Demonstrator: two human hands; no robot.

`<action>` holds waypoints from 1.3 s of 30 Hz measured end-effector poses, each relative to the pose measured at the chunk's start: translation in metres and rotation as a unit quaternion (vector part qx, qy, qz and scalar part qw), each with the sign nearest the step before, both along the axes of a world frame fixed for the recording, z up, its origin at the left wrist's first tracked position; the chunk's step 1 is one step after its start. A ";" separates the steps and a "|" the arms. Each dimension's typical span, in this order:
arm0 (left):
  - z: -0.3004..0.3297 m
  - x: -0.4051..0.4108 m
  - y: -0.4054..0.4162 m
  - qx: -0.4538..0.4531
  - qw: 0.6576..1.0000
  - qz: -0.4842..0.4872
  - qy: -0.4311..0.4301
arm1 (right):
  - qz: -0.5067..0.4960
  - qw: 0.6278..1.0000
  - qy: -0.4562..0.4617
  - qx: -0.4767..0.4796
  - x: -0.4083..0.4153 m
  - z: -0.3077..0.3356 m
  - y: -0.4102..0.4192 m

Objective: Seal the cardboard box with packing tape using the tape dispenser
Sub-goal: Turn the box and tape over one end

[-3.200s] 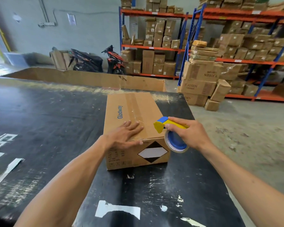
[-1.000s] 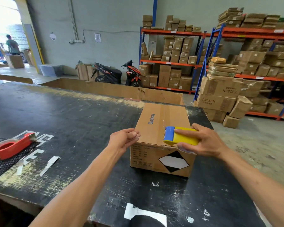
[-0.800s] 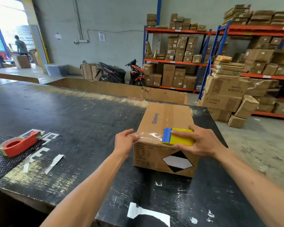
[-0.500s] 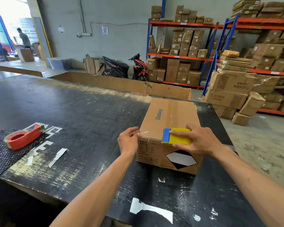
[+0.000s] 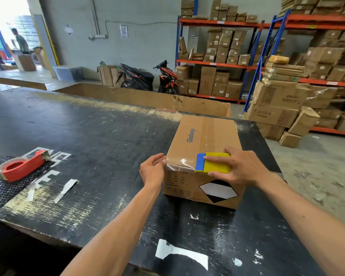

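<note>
A closed cardboard box [image 5: 203, 136] marked "Glodway" lies on the black table [image 5: 88, 136], with clear tape along its top seam. My right hand [image 5: 241, 168] grips the yellow and blue tape dispenser [image 5: 211, 162], which rests on the box's near top edge. A strip of clear tape [image 5: 180, 163] runs from the dispenser leftward to the near left corner. My left hand [image 5: 152, 169] presses that tape end against the box's left corner with its fingers curled.
A second, red tape dispenser [image 5: 22, 165] lies on a dark mesh mat at the table's left. White tape scraps [image 5: 65, 188] stick to the tabletop. Behind stand a long cardboard sheet, two motorbikes [image 5: 147, 78], shelving racks and stacked cartons [image 5: 277, 108]. A person stands in the far doorway.
The dispenser came down from the box's right side onto its near top edge. My left hand left the box top and moved to the near left corner, on the tape end.
</note>
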State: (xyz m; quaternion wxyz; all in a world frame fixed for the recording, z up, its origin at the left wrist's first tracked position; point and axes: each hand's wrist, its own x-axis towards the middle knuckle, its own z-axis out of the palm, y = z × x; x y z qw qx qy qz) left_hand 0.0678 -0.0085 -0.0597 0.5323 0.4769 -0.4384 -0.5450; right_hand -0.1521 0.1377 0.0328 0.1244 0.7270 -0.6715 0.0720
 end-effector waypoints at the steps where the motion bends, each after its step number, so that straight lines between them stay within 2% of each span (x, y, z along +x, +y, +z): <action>1: 0.000 0.000 0.000 0.001 1.000 0.001 -0.003 | -0.001 1.000 0.000 0.001 0.000 0.000 0.000; 8: 0.000 -0.003 -0.002 0.002 1.000 0.004 -0.016 | -0.004 1.000 0.019 0.016 0.003 0.003 -0.002; 10: 0.000 -0.003 -0.002 -0.021 0.997 0.001 -0.072 | -0.004 0.999 0.027 0.023 0.004 0.005 -0.002; 12: -0.002 -0.002 -0.003 -0.092 0.976 0.011 -0.198 | -0.006 0.999 0.035 0.027 0.005 0.006 -0.003; 13: -0.003 0.000 -0.004 -0.155 0.948 0.023 -0.277 | -0.007 0.999 0.038 0.028 0.005 0.007 -0.004; 15: -0.007 0.004 -0.007 -0.331 0.855 0.038 -0.396 | -0.010 0.999 0.042 0.032 0.006 0.007 -0.005; 17: -0.013 0.005 -0.012 -0.493 0.756 -0.007 -0.430 | -0.011 0.998 0.046 0.037 0.007 0.008 -0.006; 19: -0.018 0.005 -0.016 -0.563 0.692 -0.091 -0.444 | -0.011 0.998 0.047 0.044 0.008 0.009 -0.007; 21: -0.024 0.005 -0.021 -0.558 0.667 -0.147 -0.471 | -0.014 0.998 0.048 0.047 0.010 0.010 -0.006; 24: -0.026 0.010 -0.029 -0.500 0.676 -0.201 -0.502 | -0.015 0.997 0.050 0.053 0.013 0.012 -0.007; 27: -0.029 0.015 -0.037 -0.497 0.669 -0.228 -0.503 | -0.018 0.998 0.041 0.049 0.013 0.013 -0.007; 30: -0.034 0.017 -0.040 -0.484 0.683 -0.236 -0.493 | -0.020 0.997 0.049 0.052 0.015 0.012 -0.009; 32: -0.034 0.016 -0.040 -0.481 0.680 -0.235 -0.501 | -0.020 0.997 0.055 0.058 0.016 0.012 -0.011; 34: -0.030 0.018 -0.042 -0.493 0.653 -0.242 -0.521 | -0.022 0.996 0.060 0.062 0.016 0.012 -0.013; 37: -0.021 0.018 -0.049 -0.536 0.584 -0.229 -0.565 | -0.028 0.995 0.064 0.069 0.017 0.013 -0.014; 39: -0.009 0.007 -0.051 -0.542 0.554 -0.226 -0.591 | -0.031 0.995 0.066 0.069 0.017 0.013 -0.015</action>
